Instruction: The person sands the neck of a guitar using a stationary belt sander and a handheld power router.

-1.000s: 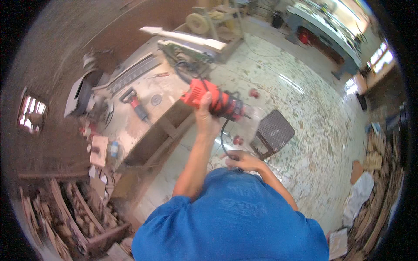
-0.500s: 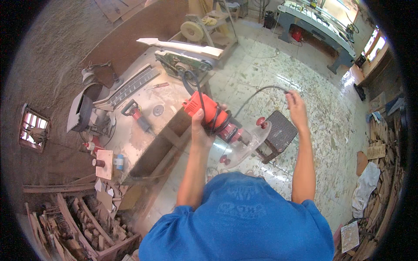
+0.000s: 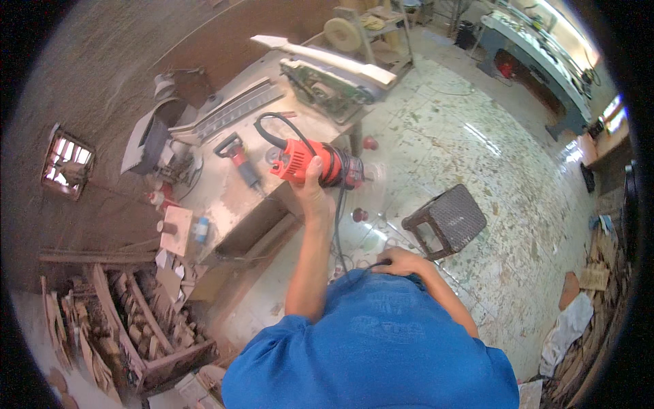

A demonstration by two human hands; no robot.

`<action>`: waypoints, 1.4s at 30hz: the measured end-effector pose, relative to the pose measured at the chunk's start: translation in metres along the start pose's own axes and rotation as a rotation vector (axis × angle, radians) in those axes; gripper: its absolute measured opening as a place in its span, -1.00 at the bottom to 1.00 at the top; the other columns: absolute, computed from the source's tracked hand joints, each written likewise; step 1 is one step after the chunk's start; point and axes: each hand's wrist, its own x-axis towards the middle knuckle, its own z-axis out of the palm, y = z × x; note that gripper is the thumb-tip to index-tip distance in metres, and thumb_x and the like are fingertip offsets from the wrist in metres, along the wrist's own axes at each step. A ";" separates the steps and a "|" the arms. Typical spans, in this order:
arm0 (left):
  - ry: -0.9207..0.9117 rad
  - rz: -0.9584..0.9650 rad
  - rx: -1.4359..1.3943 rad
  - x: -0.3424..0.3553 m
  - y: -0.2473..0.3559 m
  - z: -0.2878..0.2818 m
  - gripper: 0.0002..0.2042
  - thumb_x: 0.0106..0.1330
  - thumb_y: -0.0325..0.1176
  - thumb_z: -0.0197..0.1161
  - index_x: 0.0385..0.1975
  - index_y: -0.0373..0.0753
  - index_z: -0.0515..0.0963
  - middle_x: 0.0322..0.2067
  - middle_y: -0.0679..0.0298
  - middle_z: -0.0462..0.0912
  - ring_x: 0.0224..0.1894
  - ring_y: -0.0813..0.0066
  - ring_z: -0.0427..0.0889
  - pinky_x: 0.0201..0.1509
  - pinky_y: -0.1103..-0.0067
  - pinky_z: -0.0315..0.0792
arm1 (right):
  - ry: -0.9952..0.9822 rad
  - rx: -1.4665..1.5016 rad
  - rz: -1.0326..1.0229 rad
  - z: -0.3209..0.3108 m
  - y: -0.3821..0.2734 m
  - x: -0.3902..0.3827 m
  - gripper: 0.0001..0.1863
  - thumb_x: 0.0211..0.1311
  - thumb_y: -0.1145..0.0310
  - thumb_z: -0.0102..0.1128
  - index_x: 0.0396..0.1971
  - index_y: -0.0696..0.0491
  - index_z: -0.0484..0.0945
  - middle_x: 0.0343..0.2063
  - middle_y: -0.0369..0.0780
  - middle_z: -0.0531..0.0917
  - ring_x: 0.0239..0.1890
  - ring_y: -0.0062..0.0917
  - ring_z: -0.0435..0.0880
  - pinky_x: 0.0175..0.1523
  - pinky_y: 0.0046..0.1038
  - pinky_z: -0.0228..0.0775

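My left hand (image 3: 315, 195) is closed around the body of a red handheld router (image 3: 297, 161), thumb on top. The router lies on its side in the air beside the bench. Its clear base, with dark red knobs, points right and is faint and blurred. A black cord (image 3: 338, 228) is wrapped round the router's middle and hangs from it toward my shirt. Close against my blue shirt, my right hand (image 3: 400, 261) is shut on the cord's lower part; the fingertips are partly hidden.
The wooden workbench (image 3: 221, 221) at left bears a red-and-black power tool (image 3: 244, 167) and a belt sander (image 3: 320, 88) with a pale neck-shaped wood piece (image 3: 327, 54) on top. A dark stool (image 3: 458, 217) stands right of me. Wood offcuts (image 3: 146, 334) fill a crate at lower left.
My right hand has come from the raised cord at right down to my shirt, bringing the cord along. The router has turned and moved slightly up and left in my left hand.
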 end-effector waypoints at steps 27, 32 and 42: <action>0.456 -0.468 0.079 0.271 -0.079 -0.144 -0.67 0.34 -0.01 0.32 -0.20 -0.15 0.53 -0.35 0.21 0.66 -0.30 0.26 0.70 -0.10 0.24 0.67 | 0.332 0.658 0.250 -0.161 0.167 0.226 -0.69 0.53 0.20 0.06 -0.10 0.19 0.53 -0.47 -0.20 0.66 -0.45 -0.46 0.65 -0.27 -0.35 0.49; 0.524 -0.429 0.071 0.343 -0.099 -0.220 -0.57 0.36 0.13 0.17 -0.17 -0.17 0.53 -0.27 0.15 0.68 -0.20 0.17 0.68 0.04 0.16 0.60 | 0.075 0.231 0.032 -0.172 0.109 0.246 -0.64 0.46 0.23 0.10 0.01 0.24 0.49 -0.30 0.01 0.71 -0.21 -0.13 0.72 -0.07 -0.12 0.50; 1.030 -0.242 0.166 0.422 -0.156 -0.238 -0.51 0.27 -0.02 0.37 0.04 -0.23 0.49 -0.17 0.18 0.66 -0.14 0.29 0.70 -0.02 0.22 0.65 | 0.101 0.399 0.296 -0.160 0.175 0.215 -0.46 0.41 0.05 0.18 0.19 0.15 0.54 -0.04 -0.01 0.73 -0.04 -0.11 0.73 0.10 -0.19 0.52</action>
